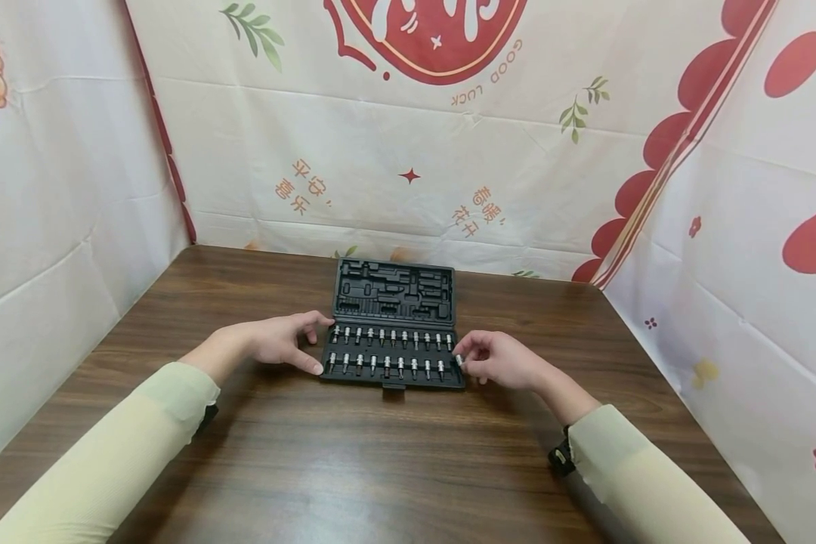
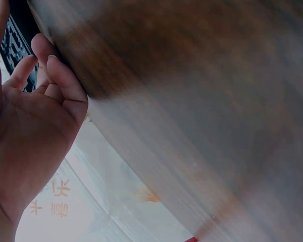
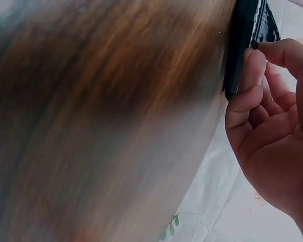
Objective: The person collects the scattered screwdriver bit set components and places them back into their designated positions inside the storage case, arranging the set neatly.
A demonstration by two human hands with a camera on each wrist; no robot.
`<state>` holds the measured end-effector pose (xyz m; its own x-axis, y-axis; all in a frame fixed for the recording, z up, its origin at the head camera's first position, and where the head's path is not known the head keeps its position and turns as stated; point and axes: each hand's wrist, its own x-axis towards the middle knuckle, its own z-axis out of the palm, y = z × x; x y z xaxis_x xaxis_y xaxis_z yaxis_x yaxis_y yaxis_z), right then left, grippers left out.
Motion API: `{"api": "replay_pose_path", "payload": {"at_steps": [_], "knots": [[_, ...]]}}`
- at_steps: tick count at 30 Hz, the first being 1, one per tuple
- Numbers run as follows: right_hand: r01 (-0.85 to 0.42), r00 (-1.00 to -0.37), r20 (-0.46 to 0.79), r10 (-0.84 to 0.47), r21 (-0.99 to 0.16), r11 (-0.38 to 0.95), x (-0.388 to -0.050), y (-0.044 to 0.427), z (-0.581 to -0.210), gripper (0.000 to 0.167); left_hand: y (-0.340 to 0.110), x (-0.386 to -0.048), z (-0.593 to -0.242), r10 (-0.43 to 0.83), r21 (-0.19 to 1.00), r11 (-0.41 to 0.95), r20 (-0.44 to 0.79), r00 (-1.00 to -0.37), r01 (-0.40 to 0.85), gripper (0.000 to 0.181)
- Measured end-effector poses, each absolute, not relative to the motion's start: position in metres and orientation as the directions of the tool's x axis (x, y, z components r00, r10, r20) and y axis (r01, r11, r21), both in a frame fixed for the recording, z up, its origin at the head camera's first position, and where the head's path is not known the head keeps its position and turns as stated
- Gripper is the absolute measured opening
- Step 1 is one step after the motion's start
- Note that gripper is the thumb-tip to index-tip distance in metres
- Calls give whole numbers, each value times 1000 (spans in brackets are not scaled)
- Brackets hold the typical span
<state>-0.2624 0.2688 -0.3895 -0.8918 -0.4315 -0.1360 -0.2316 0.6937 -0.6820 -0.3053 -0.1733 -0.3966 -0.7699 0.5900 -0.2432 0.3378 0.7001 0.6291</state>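
Observation:
A black plastic case lies unfolded on the table, with two rows of silver bit sockets in its front half. My left hand rests at the case's left side, thumb at the front corner and index finger near the hinge. In the left wrist view, the other fingers of that hand bend loosely. At the right end of the front row, my right hand pinches a small silver bit socket between thumb and fingertips. The right wrist view mostly hides that socket behind the fingers.
The case's lid half leans back behind the rows, its moulded recesses facing me. A dark wooden table lies under everything. Printed cloth hangs behind the table and along both sides.

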Motion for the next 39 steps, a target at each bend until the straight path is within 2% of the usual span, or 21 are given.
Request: {"api": "replay_pose_path", "payload": {"at_steps": [31, 39], "knots": [[-231, -905, -132, -404, -646, 727, -266, 264, -394, 15, -173, -306, -398, 590, 625, 700, -235, -772, 345, 95], [-250, -918, -107, -382, -591, 767, -265, 259, -395, 11, -174, -305, -397, 594, 627, 697, -235, -770, 347, 95]]}}
